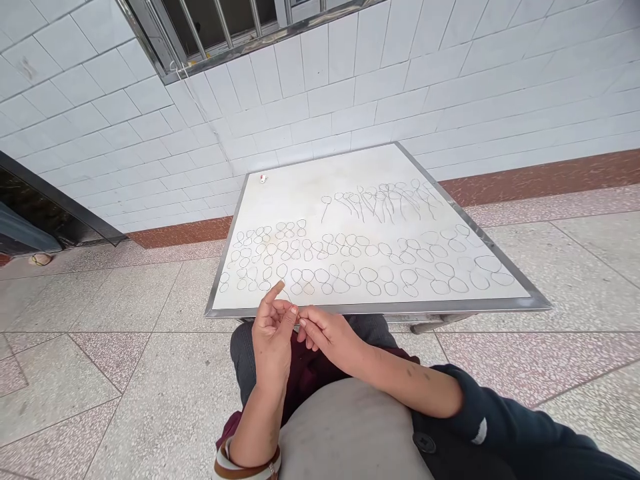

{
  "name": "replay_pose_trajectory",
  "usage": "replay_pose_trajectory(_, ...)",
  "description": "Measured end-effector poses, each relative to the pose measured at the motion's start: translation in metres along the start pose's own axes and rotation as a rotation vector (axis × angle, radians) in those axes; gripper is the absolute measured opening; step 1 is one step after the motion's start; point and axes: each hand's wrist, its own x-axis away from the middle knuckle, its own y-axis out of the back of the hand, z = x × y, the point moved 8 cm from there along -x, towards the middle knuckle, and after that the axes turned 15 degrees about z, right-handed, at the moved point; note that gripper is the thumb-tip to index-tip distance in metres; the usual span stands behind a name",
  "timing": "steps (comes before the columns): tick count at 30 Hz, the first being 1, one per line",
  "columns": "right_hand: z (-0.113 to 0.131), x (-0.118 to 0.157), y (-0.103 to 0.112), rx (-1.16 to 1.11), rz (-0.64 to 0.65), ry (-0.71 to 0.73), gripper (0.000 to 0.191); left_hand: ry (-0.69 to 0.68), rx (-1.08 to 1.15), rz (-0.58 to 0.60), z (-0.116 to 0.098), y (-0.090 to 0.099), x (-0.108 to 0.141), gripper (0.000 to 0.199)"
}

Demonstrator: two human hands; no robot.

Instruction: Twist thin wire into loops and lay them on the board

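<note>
In front of my lap, just off the near edge of the table, both hands meet over a thin wire (287, 293). My left hand (274, 337) pinches it between thumb and fingers, the index finger raised. The fingertips of my right hand (330, 333) close on the same wire right beside the left thumb. A bent piece of it shows above the left thumb; the rest is hidden by the fingers. Closest to the hands, on the white tabletop (300, 183), lie rows of thin wire pieces bent into double loops (327, 280).
Farther back on the table is a cluster of single-looped wires with long tails (383, 200). A small red and white object (263, 179) sits near the back left corner. A metal rim (370, 308) edges the tabletop. Behind stands a tiled wall (320, 100) with a barred window (225, 27).
</note>
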Motion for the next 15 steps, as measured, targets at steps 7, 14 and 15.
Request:
replay_pose_trajectory(7, 0.0, -0.0011, -0.0013, 0.017, 0.003, 0.045, 0.021, -0.084, 0.118, -0.102, 0.0037, 0.0012, 0.0034, 0.05)
replay_pose_trajectory(14, 0.0025, -0.0011, -0.0047, -0.036, 0.006, 0.095, 0.026, -0.125, 0.121, -0.143, -0.0024, 0.0046, 0.0047, 0.049)
replay_pose_trajectory(15, 0.003, -0.0012, -0.0053, -0.04, 0.01, 0.097, 0.027, -0.125, 0.113, -0.151, -0.0034, 0.0051, 0.0052, 0.048)
